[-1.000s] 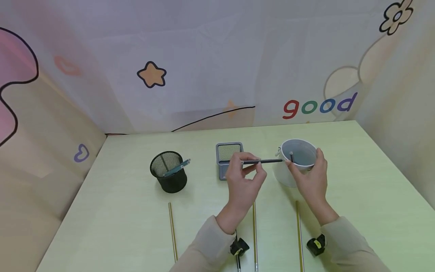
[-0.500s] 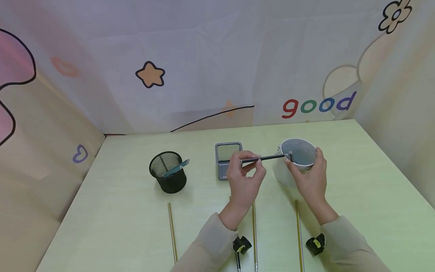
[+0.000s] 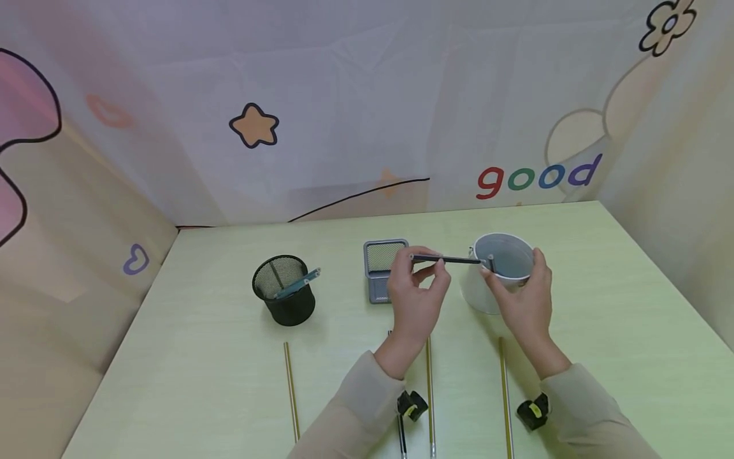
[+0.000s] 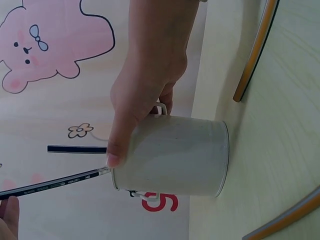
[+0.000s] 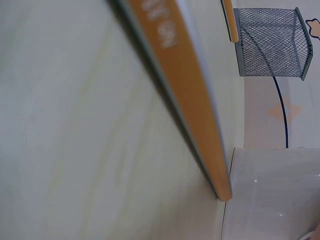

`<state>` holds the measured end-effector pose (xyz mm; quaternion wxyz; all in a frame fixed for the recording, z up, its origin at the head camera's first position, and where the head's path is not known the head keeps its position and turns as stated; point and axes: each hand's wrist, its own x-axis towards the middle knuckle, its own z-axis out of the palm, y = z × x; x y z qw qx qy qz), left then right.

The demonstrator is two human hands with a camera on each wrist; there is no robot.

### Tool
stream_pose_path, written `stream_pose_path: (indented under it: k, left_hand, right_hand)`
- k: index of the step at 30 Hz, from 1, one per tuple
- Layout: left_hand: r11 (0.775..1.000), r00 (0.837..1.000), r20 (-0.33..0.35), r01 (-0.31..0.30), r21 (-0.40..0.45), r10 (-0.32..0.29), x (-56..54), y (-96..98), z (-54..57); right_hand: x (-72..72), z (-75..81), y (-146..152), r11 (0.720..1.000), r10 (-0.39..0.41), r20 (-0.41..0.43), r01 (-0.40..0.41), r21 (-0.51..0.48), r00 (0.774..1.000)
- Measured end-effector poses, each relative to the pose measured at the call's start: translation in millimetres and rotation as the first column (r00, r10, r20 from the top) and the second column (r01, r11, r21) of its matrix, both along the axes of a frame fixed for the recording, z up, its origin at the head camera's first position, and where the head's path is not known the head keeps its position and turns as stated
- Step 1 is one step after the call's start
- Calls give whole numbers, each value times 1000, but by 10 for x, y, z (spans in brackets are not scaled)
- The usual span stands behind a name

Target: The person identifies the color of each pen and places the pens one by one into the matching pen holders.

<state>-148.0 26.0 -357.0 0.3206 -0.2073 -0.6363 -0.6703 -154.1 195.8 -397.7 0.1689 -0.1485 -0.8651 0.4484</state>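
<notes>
My left hand [image 3: 415,306] pinches a dark pencil [image 3: 444,259] and holds it roughly level. Its right end reaches the near left rim of a white bucket [image 3: 478,290], close to the right thumb. In the left wrist view, pale lettering runs along that pencil [image 4: 55,184]. With thumb and fingers spread around the rim, my right hand [image 3: 524,306] grips the bucket. A second dark pencil [image 3: 490,263] stands inside the bucket, its upper part showing above the rim in the left wrist view. The bucket's far side is partly covered by the right fingers.
A black mesh cup [image 3: 291,312] holding teal pencils [image 3: 298,284] stands at left. Behind the left hand is a grey mesh holder [image 3: 378,290]. Gold rods [image 3: 291,389] and a black-handled rod [image 3: 402,440] lie on the table [image 3: 201,357] nearer me. A printed cloth [image 3: 344,127] hangs behind.
My left hand has risen slightly and shifted right. The pencil's right end has moved up to the bucket's rim; the pencil tilted, then levelled. The right hand keeps its place on the bucket.
</notes>
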Motion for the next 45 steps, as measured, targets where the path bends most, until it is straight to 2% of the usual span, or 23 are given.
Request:
stream_pose_path:
  k: [10, 15, 28, 35, 38, 45]
  left_hand:
    - [1000, 1000, 15, 14, -25, -14, -34, 0, 63]
    - [1000, 1000, 20, 24, -15, -24, -43, -5, 47]
    - [997, 1000, 11, 20, -68, -19, -59, 25, 23]
    - [994, 999, 33, 27, -104, -23, -67, 40, 25]
    - [991, 999, 44, 24, -132, -18, -79, 48, 5]
    - [983, 999, 47, 7, -182, 1, -112, 80, -68]
  right_hand:
    - [5, -34, 19, 1000, -8, -1, 8, -5, 1000]
    - [-3, -37, 18, 1000, -8, 7, 8, -3, 1000]
    - [1, -21, 5, 1000, -3, -4, 3, -3, 1000]
    - [4, -31, 10, 1000, -1, -24, 1, -2, 1000]
    - [-5, -49, 18, 1000, 2, -45, -1, 7, 999]
    - [-1, -42, 13, 1000, 1, -26, -1, 10, 1000]
